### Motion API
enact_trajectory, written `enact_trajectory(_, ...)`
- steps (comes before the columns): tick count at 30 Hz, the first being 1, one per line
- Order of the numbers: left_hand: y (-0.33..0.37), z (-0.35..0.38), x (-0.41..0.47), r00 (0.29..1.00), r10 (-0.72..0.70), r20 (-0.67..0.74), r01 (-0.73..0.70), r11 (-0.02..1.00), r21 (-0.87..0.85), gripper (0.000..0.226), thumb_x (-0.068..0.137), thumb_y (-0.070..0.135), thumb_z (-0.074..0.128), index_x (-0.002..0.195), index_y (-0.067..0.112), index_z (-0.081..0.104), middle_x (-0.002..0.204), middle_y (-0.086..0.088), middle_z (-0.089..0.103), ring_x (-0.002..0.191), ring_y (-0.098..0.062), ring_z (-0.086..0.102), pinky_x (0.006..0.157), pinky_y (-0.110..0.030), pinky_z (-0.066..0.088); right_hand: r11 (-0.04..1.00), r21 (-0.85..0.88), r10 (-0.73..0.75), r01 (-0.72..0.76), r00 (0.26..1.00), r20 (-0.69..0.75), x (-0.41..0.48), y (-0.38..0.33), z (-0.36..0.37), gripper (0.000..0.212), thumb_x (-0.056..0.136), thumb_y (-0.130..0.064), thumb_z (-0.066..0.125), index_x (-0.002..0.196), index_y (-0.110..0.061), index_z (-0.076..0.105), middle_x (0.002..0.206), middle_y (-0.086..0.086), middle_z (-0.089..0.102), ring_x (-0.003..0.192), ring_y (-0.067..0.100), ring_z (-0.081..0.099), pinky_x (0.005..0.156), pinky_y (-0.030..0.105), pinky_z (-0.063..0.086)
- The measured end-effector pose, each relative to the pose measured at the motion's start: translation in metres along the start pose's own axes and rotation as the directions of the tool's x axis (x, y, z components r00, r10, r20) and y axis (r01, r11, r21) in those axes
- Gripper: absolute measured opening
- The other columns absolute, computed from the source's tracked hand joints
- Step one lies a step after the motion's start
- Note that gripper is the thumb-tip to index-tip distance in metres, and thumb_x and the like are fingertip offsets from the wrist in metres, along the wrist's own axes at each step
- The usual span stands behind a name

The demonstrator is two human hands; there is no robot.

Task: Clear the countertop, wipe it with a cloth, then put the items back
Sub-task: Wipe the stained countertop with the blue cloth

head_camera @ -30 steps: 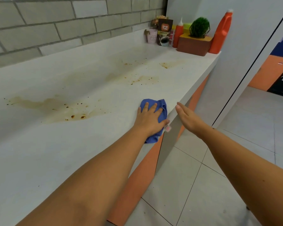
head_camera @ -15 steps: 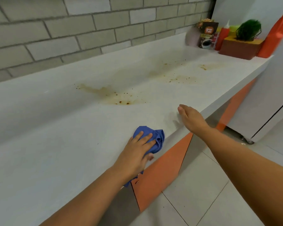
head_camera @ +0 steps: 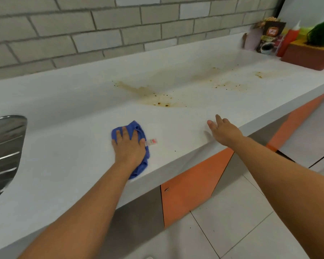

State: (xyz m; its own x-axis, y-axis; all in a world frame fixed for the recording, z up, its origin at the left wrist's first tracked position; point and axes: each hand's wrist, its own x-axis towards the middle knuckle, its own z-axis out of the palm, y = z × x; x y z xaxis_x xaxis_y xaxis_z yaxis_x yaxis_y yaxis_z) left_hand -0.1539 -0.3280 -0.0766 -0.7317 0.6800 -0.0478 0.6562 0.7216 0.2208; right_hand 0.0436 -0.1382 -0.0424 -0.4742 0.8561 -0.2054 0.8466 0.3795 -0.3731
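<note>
The left hand (head_camera: 128,146) lay flat with fingers spread, pressing a crumpled blue cloth (head_camera: 143,164) onto the white tabletop (head_camera: 64,156) near its front edge. The cloth's white tag (head_camera: 151,142) stuck out beside the thumb. The right hand (head_camera: 224,130) was spread, fingers straight, holding nothing, at the front edge; whether it touched the surface could not be told. Brown stains (head_camera: 157,99) lay beyond both hands. A metal sink drainer (head_camera: 4,146) sat far left. A coffee packet (head_camera: 270,36), red squeeze bottle (head_camera: 290,41) and potted plant (head_camera: 321,34) stood together at the far right end.
</note>
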Motion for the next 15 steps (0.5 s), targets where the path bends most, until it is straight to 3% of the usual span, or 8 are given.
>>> enact_trajectory(3,0.055,0.019,-0.007,0.962,0.272,0.025,-0.273,0.961,0.04,0.052,0.1,0.035,0.021,0.149,0.017,0.016,0.158,-0.013,0.003,0.145,-0.03,-0.001,0.118,-0.045,0.004,1.0,0.008,0.005,-0.005,1.0,-0.001,0.002,0.001,0.002,0.064,0.1,-0.047,0.016,0.15,-0.011,0.004,0.154,0.018,0.016,0.14,0.035,0.024,0.111,0.044,0.024)
enact_trajectory(5,0.078,0.026,-0.036,0.857,0.511,0.067,-0.513,0.858,0.025,0.051,0.1,0.034,0.025,0.149,0.019,0.019,0.158,-0.009,0.003,0.146,-0.026,-0.002,0.118,-0.043,0.002,1.0,0.011,0.007,-0.007,1.0,-0.003,0.0,0.002,0.0,0.064,0.099,-0.048,0.016,0.15,-0.011,0.004,0.153,0.019,0.017,0.138,0.035,0.026,0.11,0.043,0.026)
enact_trajectory(7,0.073,0.024,-0.059,0.78,0.613,0.126,-0.617,0.787,-0.011,0.05,0.101,0.035,0.029,0.149,0.024,0.018,0.159,-0.002,-0.001,0.146,-0.021,-0.006,0.119,-0.039,-0.002,1.0,0.013,0.01,-0.01,1.0,0.006,-0.001,0.004,-0.001,0.064,0.099,-0.048,0.016,0.15,-0.011,0.004,0.153,0.018,0.018,0.137,0.036,0.028,0.109,0.043,0.027)
enact_trajectory(9,0.046,0.016,-0.067,0.78,0.61,0.138,-0.62,0.784,0.041,0.052,0.1,0.042,0.025,0.149,0.028,0.012,0.158,0.001,-0.005,0.145,-0.018,-0.01,0.119,-0.037,-0.004,1.0,0.023,0.009,-0.009,1.0,0.003,-0.001,0.006,-0.002,0.064,0.099,-0.049,0.016,0.15,-0.013,0.004,0.154,0.017,0.018,0.136,0.037,0.03,0.108,0.044,0.028)
enact_trajectory(11,0.007,0.009,-0.07,0.834,0.543,0.104,-0.551,0.83,0.087,0.065,0.091,0.055,0.009,0.149,0.027,0.008,0.158,0.001,-0.005,0.146,-0.017,-0.009,0.118,-0.031,-0.006,1.0,0.024,0.001,-0.001,1.0,0.004,0.001,0.009,-0.003,0.065,0.099,-0.05,0.016,0.151,-0.013,0.005,0.154,0.016,0.018,0.136,0.037,0.03,0.108,0.045,0.028)
enact_trajectory(13,-0.031,-0.002,-0.08,0.888,0.456,0.049,-0.458,0.889,0.023,0.083,0.075,0.06,-0.005,0.148,0.025,0.01,0.156,0.006,-0.001,0.144,-0.01,-0.009,0.113,-0.022,-0.008,1.0,0.026,-0.006,0.006,1.0,0.002,0.003,0.01,-0.004,0.065,0.098,-0.05,0.016,0.151,-0.012,0.005,0.154,0.017,0.017,0.137,0.038,0.028,0.109,0.045,0.027)
enact_trajectory(15,-0.065,-0.008,-0.096,0.934,0.356,0.003,-0.355,0.933,-0.057,0.081,0.076,0.06,-0.002,0.147,0.023,0.012,0.151,0.013,-0.002,0.138,-0.004,-0.01,0.112,-0.02,-0.007,1.0,0.027,-0.003,0.003,1.0,0.006,0.004,0.01,-0.003,0.066,0.099,-0.05,0.017,0.151,-0.011,0.005,0.154,0.017,0.016,0.138,0.038,0.027,0.11,0.045,0.026)
